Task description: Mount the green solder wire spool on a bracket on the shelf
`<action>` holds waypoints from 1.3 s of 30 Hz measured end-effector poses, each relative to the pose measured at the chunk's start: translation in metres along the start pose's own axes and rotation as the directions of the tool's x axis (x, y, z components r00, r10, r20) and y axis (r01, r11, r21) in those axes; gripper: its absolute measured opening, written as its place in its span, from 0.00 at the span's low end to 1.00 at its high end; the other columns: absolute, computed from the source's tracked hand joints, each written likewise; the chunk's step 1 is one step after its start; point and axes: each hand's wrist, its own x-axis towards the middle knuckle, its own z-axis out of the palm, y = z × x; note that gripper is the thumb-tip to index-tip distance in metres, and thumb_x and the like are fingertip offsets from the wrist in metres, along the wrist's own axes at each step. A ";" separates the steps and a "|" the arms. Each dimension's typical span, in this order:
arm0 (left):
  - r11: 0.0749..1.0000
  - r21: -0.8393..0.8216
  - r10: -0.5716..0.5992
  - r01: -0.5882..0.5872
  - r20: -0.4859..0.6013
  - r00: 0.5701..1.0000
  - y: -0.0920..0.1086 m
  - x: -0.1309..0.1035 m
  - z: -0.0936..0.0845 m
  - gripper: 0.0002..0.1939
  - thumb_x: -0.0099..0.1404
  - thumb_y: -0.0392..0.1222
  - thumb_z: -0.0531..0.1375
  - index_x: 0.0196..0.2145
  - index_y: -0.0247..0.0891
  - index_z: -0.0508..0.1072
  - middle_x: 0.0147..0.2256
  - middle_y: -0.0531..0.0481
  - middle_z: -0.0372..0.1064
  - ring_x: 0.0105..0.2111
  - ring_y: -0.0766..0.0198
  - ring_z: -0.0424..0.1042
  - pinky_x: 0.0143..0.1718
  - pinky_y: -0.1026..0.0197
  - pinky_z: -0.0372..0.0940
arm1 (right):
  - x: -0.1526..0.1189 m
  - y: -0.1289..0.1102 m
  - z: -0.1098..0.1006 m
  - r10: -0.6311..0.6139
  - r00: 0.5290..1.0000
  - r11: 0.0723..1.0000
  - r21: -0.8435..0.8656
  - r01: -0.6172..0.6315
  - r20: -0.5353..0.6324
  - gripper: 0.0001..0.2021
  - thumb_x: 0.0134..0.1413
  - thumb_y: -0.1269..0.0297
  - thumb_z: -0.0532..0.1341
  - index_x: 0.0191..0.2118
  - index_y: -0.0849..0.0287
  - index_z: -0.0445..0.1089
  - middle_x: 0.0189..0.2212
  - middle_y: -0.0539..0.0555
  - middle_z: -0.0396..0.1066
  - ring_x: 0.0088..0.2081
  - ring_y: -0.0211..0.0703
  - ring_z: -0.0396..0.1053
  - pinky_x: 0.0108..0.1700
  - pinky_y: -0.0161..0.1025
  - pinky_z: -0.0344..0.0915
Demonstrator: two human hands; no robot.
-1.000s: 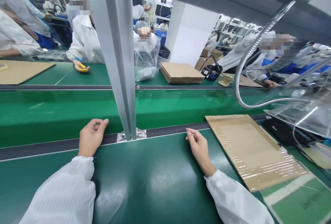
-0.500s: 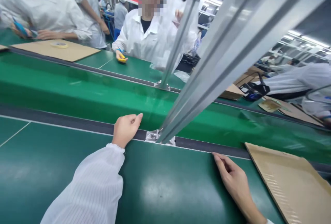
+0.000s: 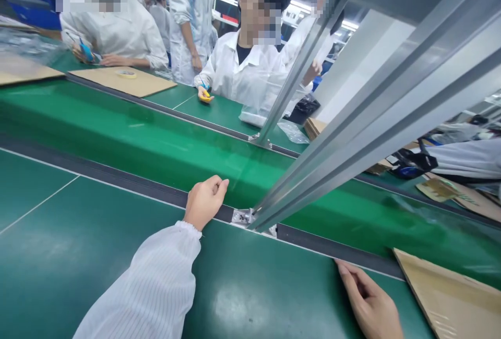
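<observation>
My left hand (image 3: 205, 202) rests on the dark edge strip (image 3: 156, 189) beside the green conveyor, just left of the metal post's bracket (image 3: 242, 217). Its fingers are curled into a loose fist, and nothing shows in them. At the lower right, my right hand (image 3: 370, 297) lies on the dark green tabletop (image 3: 242, 287), its fingertips at the edge strip. The fingers there are drawn together with the thumb close by, and no object is visible between them. A cardboard sheet (image 3: 454, 297) lies to its right.
A slanting metal post (image 3: 352, 120) rises between my hands. Beyond the green belt (image 3: 156, 141), people in white coats sit and stand at another bench. Cardboard with a tape roll (image 3: 126, 73), clear plastic (image 3: 293, 132) and a hand with a yellow object (image 3: 205, 96) are there.
The view has shifted and tilted, so the bench, post and people appear further right. Both hands keep nearly the same pose and place at the edge strip.
</observation>
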 end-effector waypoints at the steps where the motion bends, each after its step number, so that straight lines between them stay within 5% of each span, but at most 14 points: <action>1: 1.000 0.004 0.006 -0.006 -0.008 1.000 -0.001 0.000 0.000 0.20 0.70 0.53 0.51 0.24 0.41 0.64 0.17 0.57 0.53 0.20 0.66 0.54 0.27 0.61 0.47 | 0.000 0.001 0.000 -0.010 1.000 1.000 0.002 0.010 -0.003 0.28 0.47 0.36 0.59 0.38 0.56 0.81 0.34 0.55 0.80 0.29 0.47 0.75 0.24 0.33 0.68; 4: 1.000 0.017 0.025 -0.024 -0.013 1.000 -0.003 0.001 -0.001 0.16 0.72 0.47 0.48 0.44 0.42 0.74 0.18 0.57 0.58 0.21 0.63 0.59 0.28 0.61 0.48 | 0.000 0.002 0.001 -0.012 1.000 1.000 0.002 0.012 -0.003 0.28 0.48 0.36 0.59 0.38 0.55 0.81 0.33 0.54 0.80 0.29 0.46 0.75 0.25 0.33 0.68; 7: 1.000 0.007 0.012 -0.012 0.015 1.000 -0.004 0.002 -0.001 0.21 0.71 0.44 0.49 0.58 0.44 0.70 0.17 0.58 0.56 0.20 0.62 0.59 0.27 0.61 0.48 | 0.000 -0.001 0.000 0.024 1.000 1.000 -0.005 -0.023 0.018 0.28 0.46 0.36 0.58 0.38 0.54 0.81 0.31 0.53 0.79 0.29 0.45 0.74 0.28 0.33 0.69; 11: 0.999 -0.034 -0.014 0.016 0.044 0.999 -0.003 0.002 0.000 0.16 0.67 0.53 0.55 0.32 0.42 0.76 0.17 0.57 0.54 0.20 0.65 0.55 0.26 0.61 0.48 | -0.001 -0.008 -0.001 0.067 0.997 0.997 -0.030 -0.066 0.030 0.29 0.47 0.35 0.56 0.38 0.54 0.81 0.26 0.51 0.76 0.26 0.43 0.71 0.27 0.34 0.67; 14: 0.999 -0.033 0.014 -0.013 0.018 1.000 -0.003 0.002 0.002 0.28 0.66 0.58 0.56 0.17 0.39 0.55 0.17 0.57 0.45 0.20 0.68 0.48 0.25 0.60 0.45 | -0.002 -0.014 -0.002 0.089 0.995 0.994 -0.063 -0.086 0.045 0.29 0.49 0.35 0.54 0.39 0.53 0.80 0.23 0.50 0.73 0.24 0.43 0.69 0.24 0.35 0.64; 16: 0.999 -0.027 0.044 -0.044 0.012 0.999 -0.005 0.002 0.002 0.30 0.68 0.57 0.54 0.17 0.39 0.46 0.18 0.56 0.40 0.21 0.69 0.44 0.26 0.59 0.42 | -0.003 -0.018 -0.003 0.082 0.995 0.994 -0.072 -0.079 0.050 0.28 0.50 0.36 0.53 0.39 0.52 0.80 0.21 0.49 0.71 0.22 0.42 0.67 0.24 0.35 0.62; 19: 0.998 -0.033 0.060 -0.060 0.018 0.998 -0.007 0.004 0.002 0.29 0.68 0.56 0.54 0.17 0.39 0.45 0.18 0.56 0.39 0.21 0.69 0.44 0.26 0.59 0.43 | -0.004 -0.022 -0.004 0.047 0.998 0.997 -0.057 -0.044 0.041 0.27 0.53 0.37 0.53 0.38 0.52 0.80 0.18 0.49 0.68 0.20 0.41 0.65 0.24 0.35 0.60; 23: 0.998 -0.017 0.052 -0.052 -0.005 0.999 -0.010 0.008 0.001 0.28 0.67 0.58 0.55 0.16 0.39 0.60 0.16 0.55 0.52 0.21 0.67 0.55 0.27 0.61 0.51 | -0.004 -0.022 -0.004 -0.017 0.999 1.000 -0.016 0.018 0.046 0.25 0.57 0.40 0.52 0.38 0.52 0.80 0.17 0.49 0.68 0.19 0.41 0.65 0.24 0.36 0.58; 26: 0.997 -0.007 0.078 -0.078 -0.021 0.997 -0.010 0.008 -0.001 0.24 0.67 0.58 0.53 0.24 0.38 0.73 0.17 0.55 0.58 0.21 0.66 0.59 0.29 0.63 0.56 | -0.005 -0.020 -0.003 -0.074 0.995 0.997 0.014 0.073 0.060 0.23 0.60 0.44 0.52 0.39 0.50 0.80 0.18 0.49 0.69 0.21 0.42 0.67 0.25 0.36 0.57; 32: 0.989 0.145 0.072 -0.037 -0.241 0.968 0.009 -0.001 -0.008 0.23 0.68 0.56 0.51 0.33 0.36 0.77 0.18 0.55 0.57 0.21 0.65 0.58 0.28 0.63 0.55 | -0.006 -0.017 -0.002 -0.170 0.984 0.980 0.111 0.163 0.058 0.17 0.63 0.52 0.52 0.39 0.50 0.79 0.21 0.49 0.72 0.25 0.42 0.71 0.29 0.37 0.57; 36: 0.972 0.226 0.031 0.068 -0.411 0.911 0.030 -0.023 -0.004 0.19 0.67 0.52 0.52 0.28 0.37 0.74 0.19 0.54 0.58 0.24 0.64 0.59 0.30 0.62 0.52 | -0.004 -0.020 -0.008 -0.145 0.986 0.981 0.144 0.133 0.080 0.16 0.64 0.56 0.53 0.39 0.49 0.78 0.21 0.48 0.72 0.26 0.43 0.71 0.30 0.37 0.54; 39: 0.959 0.253 0.006 0.126 -0.465 0.885 0.046 -0.056 0.005 0.24 0.69 0.53 0.49 0.18 0.39 0.58 0.18 0.56 0.49 0.23 0.66 0.54 0.28 0.62 0.49 | -0.001 -0.023 -0.013 -0.132 0.986 0.981 0.159 0.114 0.107 0.14 0.64 0.58 0.54 0.39 0.48 0.77 0.21 0.47 0.72 0.27 0.42 0.71 0.30 0.37 0.52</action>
